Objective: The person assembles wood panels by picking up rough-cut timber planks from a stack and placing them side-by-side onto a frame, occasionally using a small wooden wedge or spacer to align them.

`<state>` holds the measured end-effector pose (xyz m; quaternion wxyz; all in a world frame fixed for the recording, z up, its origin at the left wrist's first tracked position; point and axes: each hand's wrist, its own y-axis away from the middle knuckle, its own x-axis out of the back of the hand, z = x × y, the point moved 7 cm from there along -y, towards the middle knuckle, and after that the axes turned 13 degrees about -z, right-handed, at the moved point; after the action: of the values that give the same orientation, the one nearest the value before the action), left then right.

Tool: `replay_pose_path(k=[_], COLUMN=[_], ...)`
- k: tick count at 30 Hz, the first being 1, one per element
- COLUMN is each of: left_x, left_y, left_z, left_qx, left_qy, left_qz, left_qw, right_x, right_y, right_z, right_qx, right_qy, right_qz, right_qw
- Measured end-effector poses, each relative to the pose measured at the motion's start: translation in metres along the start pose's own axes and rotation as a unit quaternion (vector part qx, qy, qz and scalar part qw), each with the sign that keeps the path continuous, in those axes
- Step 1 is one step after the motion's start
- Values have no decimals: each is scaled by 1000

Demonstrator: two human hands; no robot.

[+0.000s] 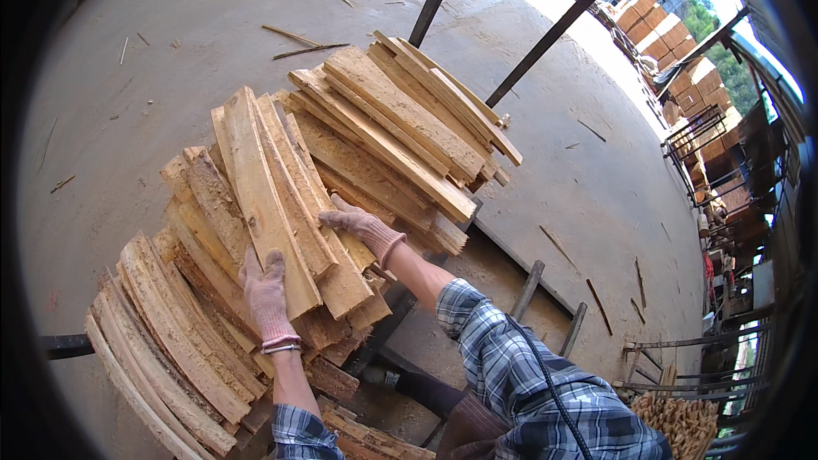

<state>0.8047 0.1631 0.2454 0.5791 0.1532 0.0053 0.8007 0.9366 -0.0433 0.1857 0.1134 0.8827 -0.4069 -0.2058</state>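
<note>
Both my hands wear dusty pink knit gloves and press on a small group of rough-sawn wooden boards [265, 204] from opposite sides. My left hand [265, 297] grips the left edge of the group, with its fingertips pointing away from me. At the other side, my right hand [361, 223] holds the right edge, part of its fingers hidden against the wood. These boards lie on top of a wider pile. To the left are bark-edged boards [179, 332] leaning side by side. On the right, another stack of boards [402, 115] lies at a slant.
A dark metal frame [524, 268] with crossbars extends right of the pile. Two dark posts [565, 25] rise beyond it. Wood scraps [311, 51] litter the concrete floor [160, 32]. A bundle of thin sticks [677, 421] stands at lower right, and stacked lumber [652, 25] lies far off.
</note>
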Motion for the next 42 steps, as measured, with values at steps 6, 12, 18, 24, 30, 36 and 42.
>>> replay_pose_path(k=[6,12,18,24,30,36,42], left_x=[0,30,-13,-46,-38,-29,33], left_y=[68,213,181,213,300,317,416], left_z=[56,28,-22,6,-26,-32,0], left_qx=[17,93,141,45,132,106,95], left_qy=[164,251,229,230,334,453,12], left_qz=[-53,-119,-136,-38,-60,-27,44], left_qw=[985,956,954,971,931,885,994], right_x=[-54,-109,-82,-57,-117,-159,-206], right_y=[66,177,166,166,268,290,338], right_z=[-14,27,60,58,121,113,164], right_qx=[3,-31,63,48,-64,2,-68], right_qy=[-76,-207,-17,-8,-241,-157,-239], right_qz=[-7,-38,23,-26,-42,-92,-112], right_qw=[997,977,998,998,968,983,962])
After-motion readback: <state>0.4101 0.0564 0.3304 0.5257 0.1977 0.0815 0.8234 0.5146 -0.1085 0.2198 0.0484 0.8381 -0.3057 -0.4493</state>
